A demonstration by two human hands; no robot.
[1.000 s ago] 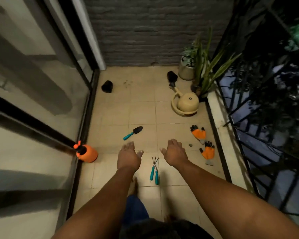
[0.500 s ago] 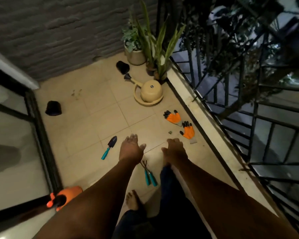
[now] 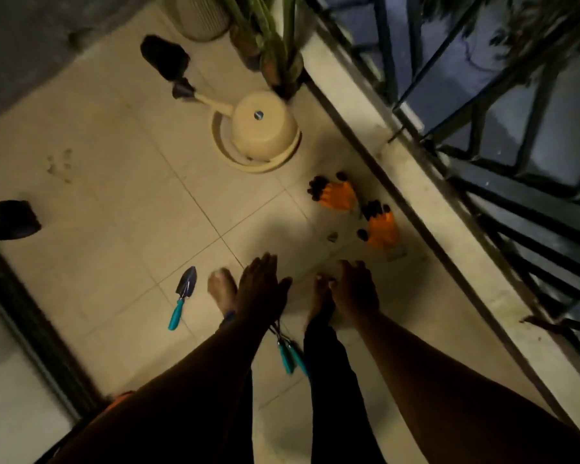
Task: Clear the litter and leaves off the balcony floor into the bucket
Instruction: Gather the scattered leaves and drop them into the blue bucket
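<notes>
Tiled floor [image 3: 121, 236]; watering can [image 3: 262, 132] upper centre; orange gloves [image 3: 355, 209] right; trowel [image 3: 181, 296] lower left; black pots [image 3: 12, 219] left edge.

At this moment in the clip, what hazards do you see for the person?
Bare feet stand close to the trowel and the teal-handled tools, so a step could land on metal. Both the left hand and right hand are bare while the orange gloves lie unused.

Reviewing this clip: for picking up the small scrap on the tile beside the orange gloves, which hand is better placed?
Probably the right hand. It hangs open on the railing side, nearer the small scrap by the orange gloves. The left hand, also open, sits further over toward the trowel.
</notes>
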